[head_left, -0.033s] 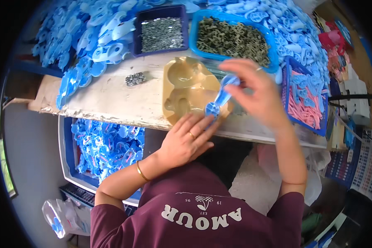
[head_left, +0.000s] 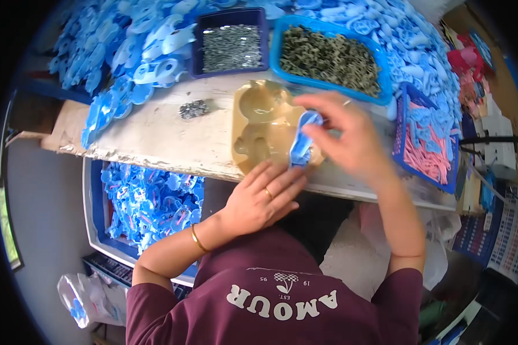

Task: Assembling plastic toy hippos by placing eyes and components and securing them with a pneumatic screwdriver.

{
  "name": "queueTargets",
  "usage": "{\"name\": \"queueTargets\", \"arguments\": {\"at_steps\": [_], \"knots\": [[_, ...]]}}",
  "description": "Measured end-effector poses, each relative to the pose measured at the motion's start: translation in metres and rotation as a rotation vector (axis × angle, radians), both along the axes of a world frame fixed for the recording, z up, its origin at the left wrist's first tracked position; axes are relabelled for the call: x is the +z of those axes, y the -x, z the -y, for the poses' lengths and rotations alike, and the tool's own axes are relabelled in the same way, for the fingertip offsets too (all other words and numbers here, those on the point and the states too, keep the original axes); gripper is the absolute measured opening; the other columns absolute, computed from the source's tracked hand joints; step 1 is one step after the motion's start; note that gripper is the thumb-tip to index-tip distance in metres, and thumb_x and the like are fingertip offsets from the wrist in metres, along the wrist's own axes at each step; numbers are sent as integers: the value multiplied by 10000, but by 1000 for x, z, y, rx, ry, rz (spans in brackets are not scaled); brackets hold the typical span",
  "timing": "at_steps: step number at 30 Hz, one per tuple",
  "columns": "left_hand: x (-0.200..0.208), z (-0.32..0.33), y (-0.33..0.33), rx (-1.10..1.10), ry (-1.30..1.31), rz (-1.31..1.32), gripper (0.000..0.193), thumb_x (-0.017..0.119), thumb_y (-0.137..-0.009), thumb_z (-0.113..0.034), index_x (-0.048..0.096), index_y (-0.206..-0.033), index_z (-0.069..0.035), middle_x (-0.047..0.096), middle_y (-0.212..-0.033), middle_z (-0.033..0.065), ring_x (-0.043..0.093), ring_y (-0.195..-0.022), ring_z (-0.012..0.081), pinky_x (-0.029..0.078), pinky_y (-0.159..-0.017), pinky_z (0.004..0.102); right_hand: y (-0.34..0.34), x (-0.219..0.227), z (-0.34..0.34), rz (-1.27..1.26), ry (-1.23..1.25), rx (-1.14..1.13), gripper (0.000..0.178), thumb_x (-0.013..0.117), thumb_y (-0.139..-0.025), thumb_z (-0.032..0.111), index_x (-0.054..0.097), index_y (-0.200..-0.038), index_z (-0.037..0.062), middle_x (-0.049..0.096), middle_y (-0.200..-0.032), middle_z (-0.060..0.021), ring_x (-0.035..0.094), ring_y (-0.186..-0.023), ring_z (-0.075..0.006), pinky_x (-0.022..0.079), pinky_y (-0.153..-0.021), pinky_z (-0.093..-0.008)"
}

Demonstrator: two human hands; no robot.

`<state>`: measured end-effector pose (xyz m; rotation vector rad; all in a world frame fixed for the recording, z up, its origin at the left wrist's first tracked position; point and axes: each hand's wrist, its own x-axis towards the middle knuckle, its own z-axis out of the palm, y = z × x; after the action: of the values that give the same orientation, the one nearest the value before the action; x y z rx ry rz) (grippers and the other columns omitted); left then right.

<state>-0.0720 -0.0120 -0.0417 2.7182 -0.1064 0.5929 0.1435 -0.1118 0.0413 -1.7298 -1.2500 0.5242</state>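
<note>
A long light-blue plastic part [head_left: 303,141] stands tilted over the right side of a tan moulded holder [head_left: 241,123], which has rounded hollows. My right hand [head_left: 348,135], slightly blurred, pinches the part's upper end between thumb and fingers. Against the holder's near edge lies my left hand [head_left: 265,195], its fingers stretched out and the fingertips at the part's lower end. Whether those fingertips press on the part I cannot tell.
Behind the holder stand a dark tray [head_left: 232,49] of small metal pieces and a blue tray [head_left: 388,75] of dull springs. Blue parts [head_left: 126,52] heap up behind. A small metal pile [head_left: 193,108] lies left; a basket [head_left: 426,135] of pink and blue pieces stands right; a bin [head_left: 149,207] sits below.
The blue part has turned, showing its narrow side now instead of its round-ended face. My right hand has shifted slightly left with it; my left hand stays almost in place.
</note>
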Motion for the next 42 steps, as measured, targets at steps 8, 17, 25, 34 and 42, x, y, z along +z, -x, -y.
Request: {"name": "queueTargets", "arguments": {"at_steps": [8, 17, 25, 34, 42], "knots": [[-2, -88, 52, 236, -69, 252, 400, 744, -809, -68, 670, -1202, -81, 688, -1211, 95, 646, -1133, 281, 468, -1058, 485, 45, -46, -30, 239, 102, 184, 281, 738, -899, 98, 704, -1166, 18, 688, -1156, -124, 695, -972, -305, 553, -844, -355], [-16, -283, 186, 1256, -442, 63, 363, 668, -966, -263, 635, -1278, -81, 661, -1282, 124, 565, -1255, 329, 421, -1093, 449, 53, -23, -30, 370, 32, 117, 206, 728, -906, 113, 721, -1090, 21, 712, -1090, -121, 699, -958, -328, 550, -842, -394], [40, -179, 127, 615, -386, 252, 247, 681, -865, 14, 724, -1094, -71, 721, -1131, 84, 660, -1126, 305, 525, -974, 414, 34, -5, -18, 210, -7, -78, 92, 703, -924, 23, 733, -1006, -4, 725, -947, -110, 701, -848, -199, 541, -762, -295], [56, -65, 10, 26, -110, 72, 406, 679, -803, -68, 724, -1196, -157, 700, -1182, 7, 652, -1153, 247, 557, -905, 366, 4, 3, 15, 166, -99, -270, 128, 683, -958, 42, 730, -1060, -20, 712, -1046, -96, 682, -906, -139, 529, -784, -258], [37, -68, -11, -7, 56, 13, 515, 775, -805, -148, 656, -1304, -105, 666, -1290, 68, 602, -1222, 321, 501, -1008, 438, 20, -21, 41, 339, 180, 60, 636, 835, -802, 216, 590, -1374, 87, 565, -1386, -128, 586, -1222, -338, 487, -1009, -436]]}}
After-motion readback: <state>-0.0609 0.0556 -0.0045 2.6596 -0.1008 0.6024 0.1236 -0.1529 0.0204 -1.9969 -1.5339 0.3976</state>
